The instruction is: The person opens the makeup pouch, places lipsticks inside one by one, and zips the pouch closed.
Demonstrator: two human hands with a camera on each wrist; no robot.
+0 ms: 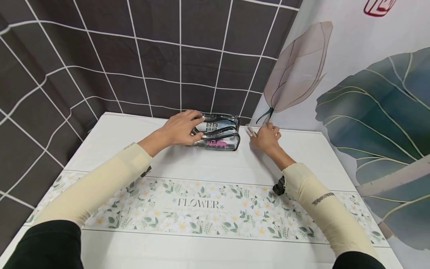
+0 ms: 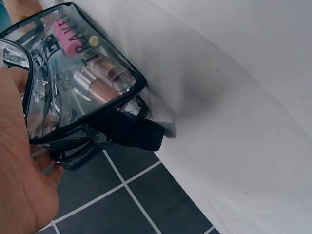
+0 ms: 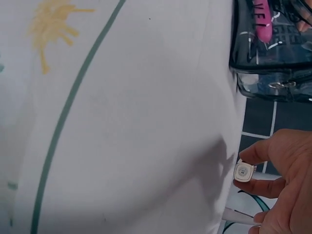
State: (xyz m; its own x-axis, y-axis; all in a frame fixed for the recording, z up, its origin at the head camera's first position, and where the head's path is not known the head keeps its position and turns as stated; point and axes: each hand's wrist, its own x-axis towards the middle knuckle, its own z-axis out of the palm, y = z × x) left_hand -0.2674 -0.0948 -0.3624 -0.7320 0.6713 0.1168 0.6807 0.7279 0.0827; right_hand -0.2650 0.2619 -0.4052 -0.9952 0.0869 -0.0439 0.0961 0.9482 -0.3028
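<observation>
A clear toiletry bag (image 1: pixel 220 131) with black piping sits near the table's back edge. My left hand (image 1: pixel 183 129) grips its left end, thumb on the near side and fingers over the top. Through the plastic in the left wrist view, cosmetic tubes (image 2: pixel 95 85) show, beside a pink printed patch with lettering. Right of the bag, my right hand (image 1: pixel 267 139) pinches a small square-ended cosmetic tube (image 3: pixel 243 171) between thumb and forefinger. By its lower fingers is a slim pale thing (image 3: pixel 240 216), its kind unclear. A zip pull (image 3: pixel 282 85) hangs on the bag's end.
A white table cover (image 1: pixel 208 168) with a printed flower band lies under both arms. Behind it hangs a dark grid-patterned cloth (image 1: pixel 161 59). On the right is a pale curtain (image 1: pixel 352 41) with large leaf prints, close to my right hand.
</observation>
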